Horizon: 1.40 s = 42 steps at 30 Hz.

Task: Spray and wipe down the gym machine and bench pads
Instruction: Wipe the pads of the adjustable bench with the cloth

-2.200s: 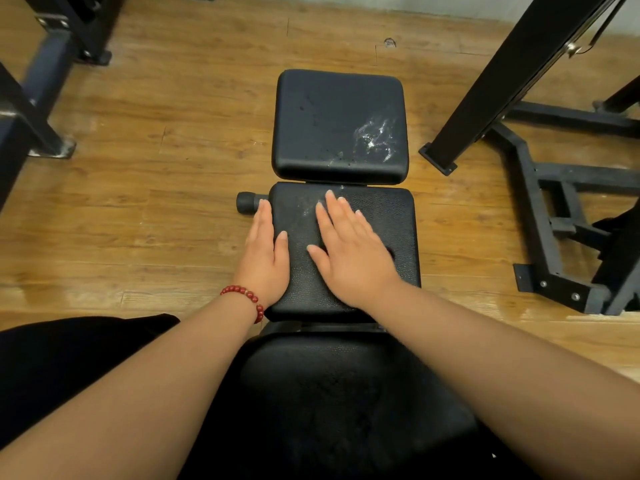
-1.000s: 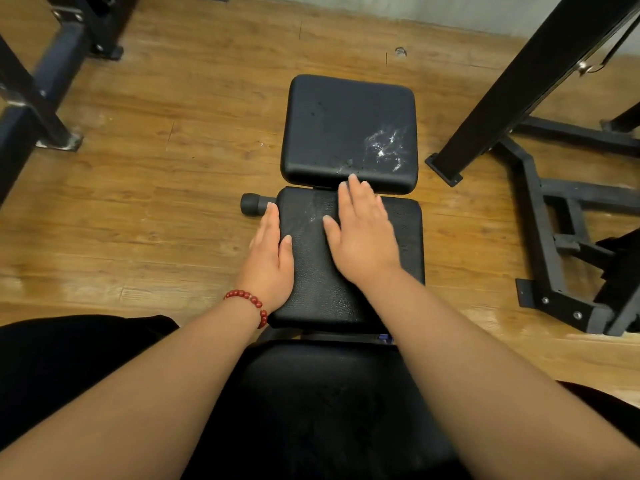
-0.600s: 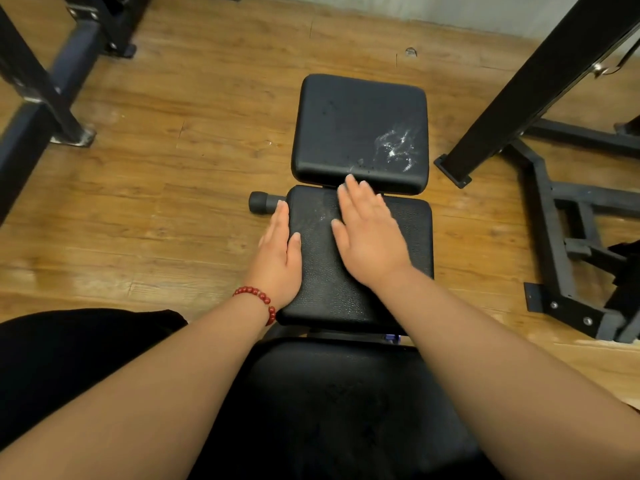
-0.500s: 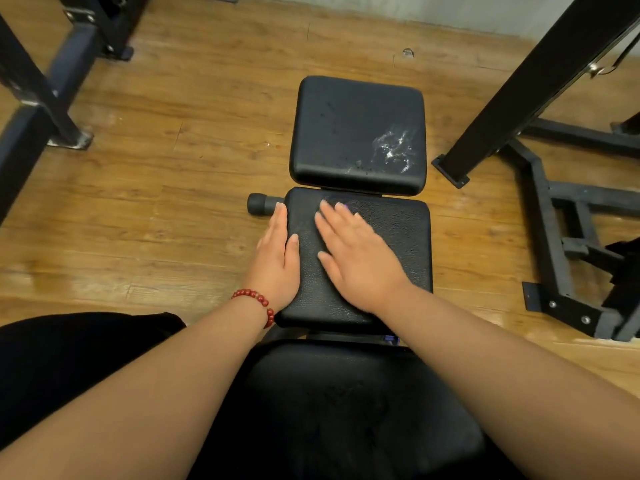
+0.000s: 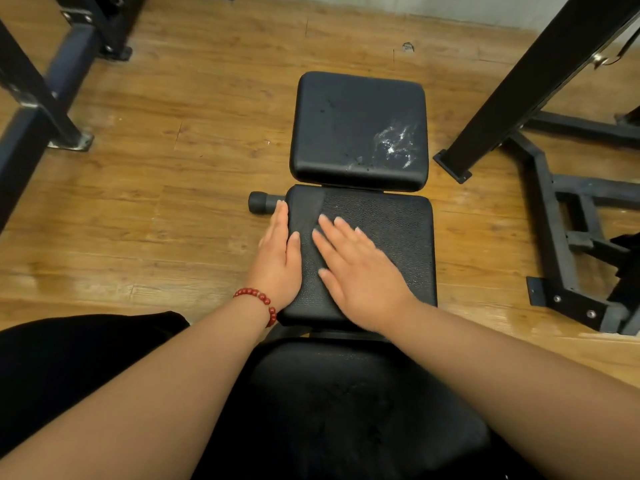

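Both hands lie flat, fingers straight and holding nothing, on the middle bench pad (image 5: 391, 230): left hand (image 5: 278, 259) along its left edge, right hand (image 5: 360, 271) at its centre.

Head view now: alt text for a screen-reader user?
Two bare hands lie flat on the middle bench pad: the left hand along its left edge, the right hand on top. The far pad shows white smears near its right edge. Wooden floor, black machine frames either side.
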### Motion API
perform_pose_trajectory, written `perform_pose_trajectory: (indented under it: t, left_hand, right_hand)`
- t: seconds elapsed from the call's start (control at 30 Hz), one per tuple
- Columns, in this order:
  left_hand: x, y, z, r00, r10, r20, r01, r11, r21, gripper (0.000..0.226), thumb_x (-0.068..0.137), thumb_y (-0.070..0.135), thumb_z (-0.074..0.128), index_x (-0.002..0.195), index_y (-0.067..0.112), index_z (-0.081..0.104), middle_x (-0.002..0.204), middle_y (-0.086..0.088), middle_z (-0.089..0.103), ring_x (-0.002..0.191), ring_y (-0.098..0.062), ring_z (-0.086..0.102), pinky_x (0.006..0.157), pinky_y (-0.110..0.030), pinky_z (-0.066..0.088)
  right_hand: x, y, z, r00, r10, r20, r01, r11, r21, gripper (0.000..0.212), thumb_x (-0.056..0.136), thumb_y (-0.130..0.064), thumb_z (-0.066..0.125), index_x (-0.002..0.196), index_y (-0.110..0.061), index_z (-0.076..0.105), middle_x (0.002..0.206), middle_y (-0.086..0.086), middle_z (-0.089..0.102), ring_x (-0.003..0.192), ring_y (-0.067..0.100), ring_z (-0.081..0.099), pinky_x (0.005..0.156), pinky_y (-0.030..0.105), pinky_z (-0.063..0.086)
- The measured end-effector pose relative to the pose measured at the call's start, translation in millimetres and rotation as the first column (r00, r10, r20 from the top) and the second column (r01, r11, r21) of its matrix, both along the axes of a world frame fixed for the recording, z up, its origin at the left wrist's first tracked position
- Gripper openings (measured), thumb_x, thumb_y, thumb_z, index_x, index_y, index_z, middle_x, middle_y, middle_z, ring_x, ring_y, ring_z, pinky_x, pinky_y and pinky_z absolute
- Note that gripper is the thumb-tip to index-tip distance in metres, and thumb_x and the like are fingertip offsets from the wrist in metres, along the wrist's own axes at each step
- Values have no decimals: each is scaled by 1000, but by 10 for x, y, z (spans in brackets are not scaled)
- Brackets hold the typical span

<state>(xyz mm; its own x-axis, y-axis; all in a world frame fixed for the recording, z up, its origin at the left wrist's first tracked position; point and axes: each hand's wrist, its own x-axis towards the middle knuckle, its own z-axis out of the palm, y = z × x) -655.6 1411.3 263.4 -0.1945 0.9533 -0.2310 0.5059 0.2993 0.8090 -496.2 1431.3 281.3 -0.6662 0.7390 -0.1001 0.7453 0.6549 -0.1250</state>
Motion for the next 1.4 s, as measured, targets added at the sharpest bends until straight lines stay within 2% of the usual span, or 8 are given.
perform_pose_trajectory:
  t: [0.13, 0.27, 0.4, 0.6, 0.77, 1.0, 1.27, 1.4]
  left_hand:
    - [6, 2, 5, 1000, 10, 9, -10, 1000, -1, 54, 106, 21, 28, 156, 20, 6, 163, 7, 7, 140, 5, 4, 111, -12, 2]
    - [10, 6, 19, 1000, 10, 11, -10, 1000, 7, 53, 106, 21, 28, 155, 20, 7, 162, 8, 7, 135, 9, 3, 110, -10, 2]
    - [-4, -9, 16, 999, 17, 32, -18, 1000, 14, 53, 106, 20, 28, 155, 19, 8, 163, 7, 8, 138, 7, 4, 110, -10, 2]
    - [-20, -34, 33, 992, 30, 122, -31, 1000, 4, 55, 105, 14, 32, 155, 21, 11, 162, 7, 11, 134, 10, 6, 110, -10, 3]
    - [-49, -57, 12, 984, 51, 169, -50, 999, -9, 56, 105, 16, 37, 155, 23, 13, 161, 7, 15, 138, 5, 11, 112, -15, 6]
    - [-209, -144, -31, 996, -80, 48, 81, 996, -22, 56, 105, 24, 35, 155, 21, 11, 159, -5, 25, 147, -15, 19, 120, -31, 14]
    - [-169, -183, -29, 993, -110, -34, 108, 992, -57, 57, 106, 31, 28, 156, 21, 4, 162, 1, 17, 148, -15, 15, 121, -33, 13]
    - [-173, -184, -19, 992, -122, -27, 120, 991, -63, 56, 106, 30, 27, 156, 21, 4, 162, -2, 17, 149, -17, 14, 121, -34, 12]
  right_hand:
    - [80, 82, -17, 993, 115, 29, -115, 993, 3, 57, 100, -38, 26, 147, -8, 40, 156, 11, 34, 144, 28, 31, 117, 38, 16]
    - [-47, 302, 15, 1000, -22, 14, 22, 1000, -20, 56, 102, -35, 25, 153, -13, 28, 162, 9, 19, 149, 23, 17, 118, 33, 1]
    - [-81, 110, 2, 995, -98, -22, 99, 994, 37, 59, 99, -36, 22, 148, -9, 39, 158, 10, 30, 145, 26, 29, 117, 36, 12]
    - [116, 91, 11, 976, 210, 59, -211, 977, 13, 57, 98, -38, 28, 146, -10, 43, 156, 11, 35, 142, 27, 35, 115, 39, 18]
    - [52, 295, 36, 999, -38, 22, 38, 999, -18, 64, 97, -40, 17, 150, -8, 34, 159, 11, 26, 147, 29, 25, 119, 40, 16]
    - [313, -209, 98, 923, 373, 93, -371, 928, -34, 56, 99, -37, 31, 147, -10, 42, 155, 12, 36, 142, 29, 36, 115, 42, 20]
    - [39, 85, 143, 999, -3, 43, 5, 999, -46, 55, 105, -30, 33, 155, -11, 20, 164, 8, 9, 151, 24, 8, 122, 35, 1]
    - [121, -361, 81, 972, 228, 62, -226, 974, -29, 55, 99, -34, 32, 145, -7, 44, 155, 12, 36, 142, 29, 36, 115, 39, 20]
